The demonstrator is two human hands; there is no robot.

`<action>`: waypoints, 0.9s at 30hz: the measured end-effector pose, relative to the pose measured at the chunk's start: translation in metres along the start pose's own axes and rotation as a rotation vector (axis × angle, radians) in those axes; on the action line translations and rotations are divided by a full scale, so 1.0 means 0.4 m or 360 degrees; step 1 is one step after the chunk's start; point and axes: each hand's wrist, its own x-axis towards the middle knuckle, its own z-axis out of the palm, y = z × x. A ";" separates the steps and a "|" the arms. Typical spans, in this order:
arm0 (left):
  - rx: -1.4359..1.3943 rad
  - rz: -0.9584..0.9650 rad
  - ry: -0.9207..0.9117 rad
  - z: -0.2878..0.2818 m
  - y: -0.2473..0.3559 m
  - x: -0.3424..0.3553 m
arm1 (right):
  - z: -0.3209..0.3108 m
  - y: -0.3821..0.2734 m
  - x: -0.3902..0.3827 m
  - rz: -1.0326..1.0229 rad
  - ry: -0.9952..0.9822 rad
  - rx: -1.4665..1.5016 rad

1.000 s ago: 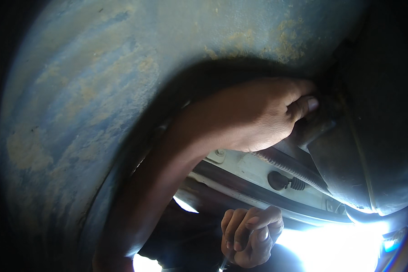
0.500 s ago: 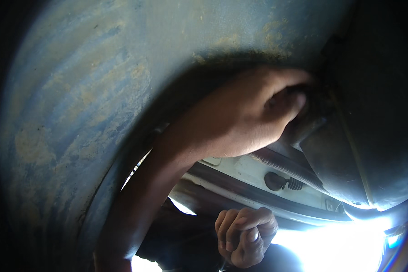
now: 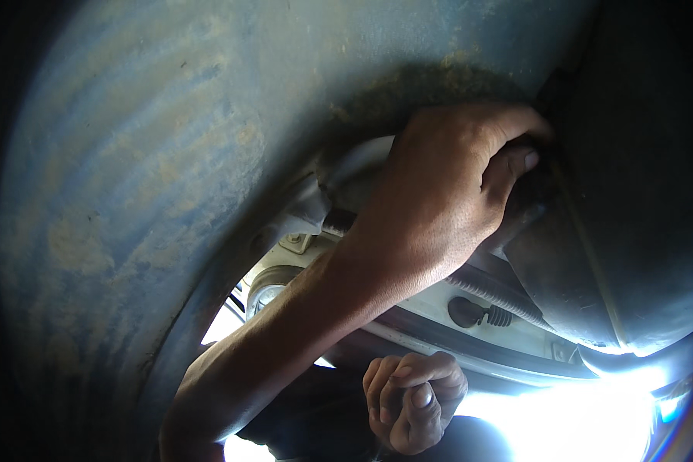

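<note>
My left hand (image 3: 462,177) reaches up along the underside of a weathered blue-grey curved panel (image 3: 146,154), its arm crossing from the lower left. Its fingers are bent, with the thumb drawn toward them, at a shadowed gap beside a dark rounded housing (image 3: 600,254). What lies between those fingertips is lost in the dark. Lower in the picture, my right hand (image 3: 416,400) is held up with its fingers curled and the thumb pressed against them. Anything inside that closed hand is hidden.
Behind my left forearm runs a ribbed hose (image 3: 500,296), close to a pale metal panel (image 3: 431,304). A dark round plug with a ribbed stem (image 3: 473,312) sits on that panel. A round fitting (image 3: 269,289) shows past the forearm. Bright light (image 3: 570,423) glares at lower right.
My left forearm and wrist have swung rightward and lower, uncovering the parts behind. The fingers have shifted slightly right, toward the housing. My right hand has barely moved and stays closed.
</note>
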 end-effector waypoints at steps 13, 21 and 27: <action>0.0021 -0.0389 -0.0447 -0.050 0.013 -0.001 | 0.008 0.010 0.001 0.0027 0.0057 0.0022; -0.0276 -0.0806 -0.0650 -0.072 -0.019 -0.026 | 0.005 -0.001 0.006 0.0071 -0.0008 -0.0033; -0.0455 -0.0992 -0.0586 -0.065 -0.024 -0.011 | 0.009 0.005 0.017 0.0024 -0.0070 -0.0028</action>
